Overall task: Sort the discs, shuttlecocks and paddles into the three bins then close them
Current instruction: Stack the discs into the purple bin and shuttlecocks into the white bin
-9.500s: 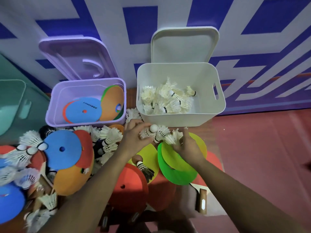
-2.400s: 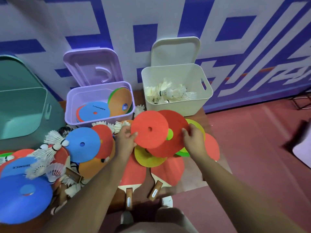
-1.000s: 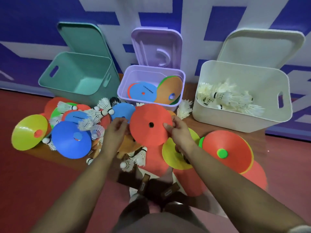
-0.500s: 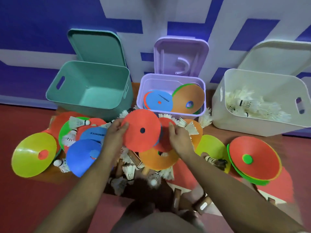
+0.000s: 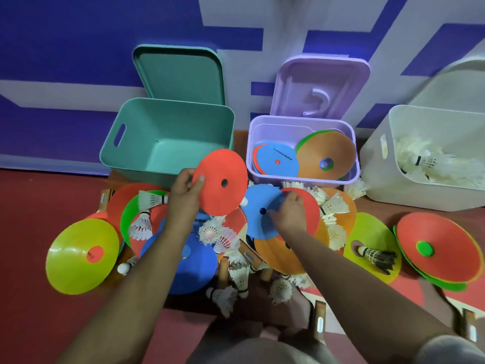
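Note:
My left hand (image 5: pixel 183 191) grips the left edge of a red disc (image 5: pixel 220 181), held up in front of the empty teal bin (image 5: pixel 168 139). My right hand (image 5: pixel 287 214) pinches a blue disc (image 5: pixel 258 214) lying on the pile, over a red one. The purple bin (image 5: pixel 301 151) holds blue, orange and green discs. The white bin (image 5: pixel 430 158) at the right holds shuttlecocks. Loose discs, shuttlecocks (image 5: pixel 151 199) and paddle handles (image 5: pixel 248 256) are heaped on the low board below my hands.
All three lids lean open against the blue-and-white wall: teal lid (image 5: pixel 181 72), purple lid (image 5: pixel 320 86). A yellow disc (image 5: pixel 81 256) lies at the left. A red-on-green stack (image 5: pixel 438 250) and a dark shuttlecock (image 5: pixel 378 258) on a yellow disc lie at the right. Red floor surrounds.
The view has drawn closer and shifted left. My left hand alone now holds the red disc, raised toward the bins. My right hand has let go of it and taken hold of a blue disc.

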`<state>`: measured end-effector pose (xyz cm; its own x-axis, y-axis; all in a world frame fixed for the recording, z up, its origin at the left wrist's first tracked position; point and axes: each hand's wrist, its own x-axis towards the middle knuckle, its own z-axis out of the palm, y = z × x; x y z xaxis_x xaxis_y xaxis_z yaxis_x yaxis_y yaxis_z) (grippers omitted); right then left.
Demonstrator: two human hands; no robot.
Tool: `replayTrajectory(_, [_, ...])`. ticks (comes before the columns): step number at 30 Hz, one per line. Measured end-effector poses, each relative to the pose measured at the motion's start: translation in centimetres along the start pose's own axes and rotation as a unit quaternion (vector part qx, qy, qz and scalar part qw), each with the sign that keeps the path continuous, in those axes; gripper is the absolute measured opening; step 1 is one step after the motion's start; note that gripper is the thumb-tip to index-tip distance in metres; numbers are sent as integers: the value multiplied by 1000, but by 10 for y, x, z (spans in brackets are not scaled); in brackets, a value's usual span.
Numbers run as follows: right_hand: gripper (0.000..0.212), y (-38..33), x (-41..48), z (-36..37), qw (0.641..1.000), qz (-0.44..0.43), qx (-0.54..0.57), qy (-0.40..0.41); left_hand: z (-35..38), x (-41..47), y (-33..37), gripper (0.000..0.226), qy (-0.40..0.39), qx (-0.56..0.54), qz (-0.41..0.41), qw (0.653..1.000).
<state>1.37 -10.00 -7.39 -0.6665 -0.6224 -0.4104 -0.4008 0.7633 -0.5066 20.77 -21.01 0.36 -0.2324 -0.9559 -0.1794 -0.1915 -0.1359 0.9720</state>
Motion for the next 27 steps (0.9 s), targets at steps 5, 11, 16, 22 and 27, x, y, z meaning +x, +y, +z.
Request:
replayTrajectory(5, [44, 1, 7, 4, 999, 12, -40, 32, -2, 7, -6, 7, -23, 6, -7, 1000])
replayTrajectory(11, [44, 3, -3, 11, 995, -15, -74, 65, 7, 11, -3, 5, -30, 1, -18, 999])
replayTrajectory(16, [81, 9, 8, 11, 971, -160, -160, 81, 11, 12, -5, 12, -28, 8, -30, 999])
replayTrajectory(22, [73, 3, 25, 14, 963, -186, -189, 53, 13, 11, -11, 10, -29, 8, -26, 999])
replayTrajectory(27, [23, -2, 25, -10, 953, -240, -130, 133, 12, 14, -12, 7, -23, -9, -27, 999])
